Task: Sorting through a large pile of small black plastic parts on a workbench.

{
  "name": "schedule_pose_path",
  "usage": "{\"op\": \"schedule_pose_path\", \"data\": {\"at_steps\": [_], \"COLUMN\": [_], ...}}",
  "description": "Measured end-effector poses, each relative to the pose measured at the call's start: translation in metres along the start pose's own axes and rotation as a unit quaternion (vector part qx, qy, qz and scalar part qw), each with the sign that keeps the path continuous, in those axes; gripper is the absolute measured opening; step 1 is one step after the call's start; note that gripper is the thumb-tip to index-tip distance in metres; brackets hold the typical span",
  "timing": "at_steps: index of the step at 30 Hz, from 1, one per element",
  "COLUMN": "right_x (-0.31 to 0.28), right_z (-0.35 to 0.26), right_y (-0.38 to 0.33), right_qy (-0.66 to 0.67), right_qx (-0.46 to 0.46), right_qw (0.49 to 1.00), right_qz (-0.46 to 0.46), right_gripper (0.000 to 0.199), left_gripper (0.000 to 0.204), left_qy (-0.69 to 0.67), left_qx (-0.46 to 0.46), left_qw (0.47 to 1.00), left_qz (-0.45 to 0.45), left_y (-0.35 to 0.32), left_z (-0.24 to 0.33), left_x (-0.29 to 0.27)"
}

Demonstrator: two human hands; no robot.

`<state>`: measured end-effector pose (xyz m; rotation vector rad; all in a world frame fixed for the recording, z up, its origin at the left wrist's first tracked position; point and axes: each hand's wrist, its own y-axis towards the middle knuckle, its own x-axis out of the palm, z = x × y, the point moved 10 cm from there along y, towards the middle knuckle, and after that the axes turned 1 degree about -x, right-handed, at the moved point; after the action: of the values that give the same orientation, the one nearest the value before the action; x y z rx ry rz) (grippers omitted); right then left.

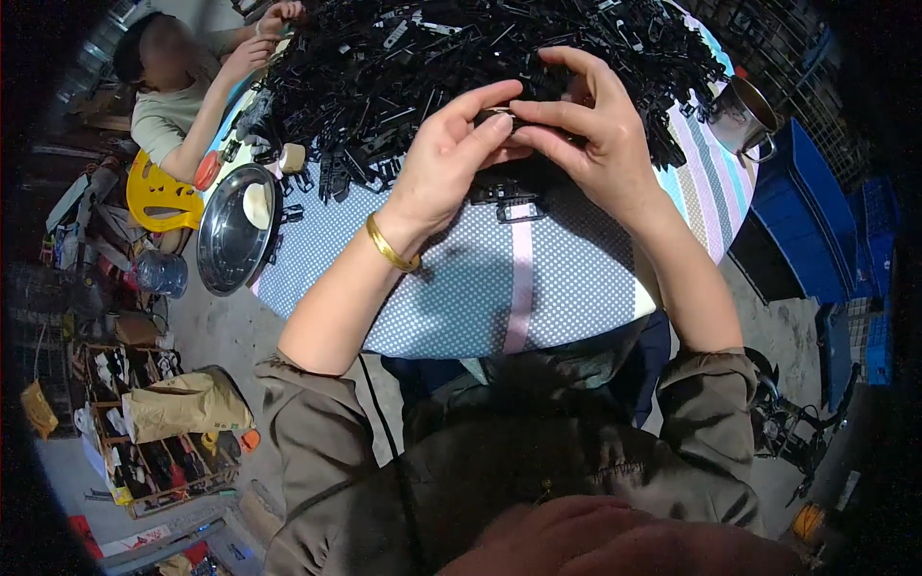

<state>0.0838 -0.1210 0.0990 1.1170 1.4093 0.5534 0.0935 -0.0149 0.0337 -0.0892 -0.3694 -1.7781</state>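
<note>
My left hand [451,144], with a gold bangle [387,245] on its wrist, pinches thumb against forefinger. My right hand [603,134] meets it, thumb and forefinger closed as well. Between the fingertips sits a small dark piece, mostly hidden, with a pale glint at its edge. Beyond both hands spreads a large heap of black plastic parts [384,96], clip-like in shape. Just below the hands, a few loose black parts [519,209] rest on the patterned tablecloth [432,298].
At the table's left edge stands an oval metal tray [221,245] holding a pale round thing [257,205]. A co-worker [182,106] sits far left by a yellow stool [158,197]. A metal pot [741,117] and blue bins [802,211] are on the right.
</note>
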Motion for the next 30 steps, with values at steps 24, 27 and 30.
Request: {"op": "schedule_pose_path", "data": {"at_steps": [24,27,30], "right_x": [0.017,0.019,0.009], "right_z": [0.039,0.025,0.014], "right_y": [-0.011,-0.007,0.000], "right_qy": [0.412,0.319,0.201], "right_qx": [0.230,0.171,0.101], "right_qw": [0.882,0.931,0.971], "right_qz": [-0.017,-0.054,-0.081], "right_gripper": [0.027,0.035,0.033], "left_gripper": [0.033,0.033,0.032], "left_qy": [-0.079,-0.093,-0.109], "left_qx": [-0.114,-0.108,-0.120], "left_qw": [0.990,0.989,0.986], "left_qz": [-0.003,-0.032,-0.025], "left_y": [0.001,-0.001,0.001], "left_z": [-0.014,-0.015,-0.018], "left_x": [-0.007,0.002,-0.003]}}
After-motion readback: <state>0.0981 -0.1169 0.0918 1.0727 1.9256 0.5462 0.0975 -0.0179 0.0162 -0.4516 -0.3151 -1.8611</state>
